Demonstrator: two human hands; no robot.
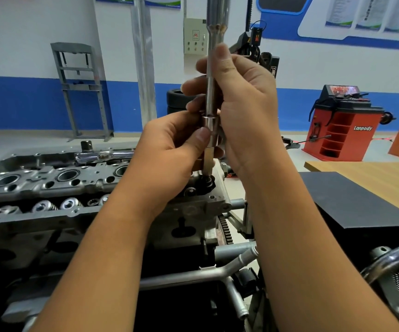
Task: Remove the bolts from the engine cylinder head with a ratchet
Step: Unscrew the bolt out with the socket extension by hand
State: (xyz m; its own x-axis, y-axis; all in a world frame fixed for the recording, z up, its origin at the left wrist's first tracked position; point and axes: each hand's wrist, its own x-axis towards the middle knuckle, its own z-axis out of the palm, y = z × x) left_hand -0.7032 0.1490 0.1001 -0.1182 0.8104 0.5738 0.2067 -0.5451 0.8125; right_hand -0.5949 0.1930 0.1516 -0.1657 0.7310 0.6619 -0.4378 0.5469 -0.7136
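Steel extension bar [210, 92] stands upright over the cylinder head [50, 185], right hand [239, 104] gripping its shaft, left hand [169, 149] pinching the socket [210, 130] nearer the bolt.

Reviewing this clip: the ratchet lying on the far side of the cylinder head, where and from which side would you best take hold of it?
Probably by its long chrome handle, from above. The ratchet lies flat across the cylinder head's far edge, its square drive standing up at the left end, so the shaft is exposed on top. Both the left hand and right hand are busy on the upright extension bar.
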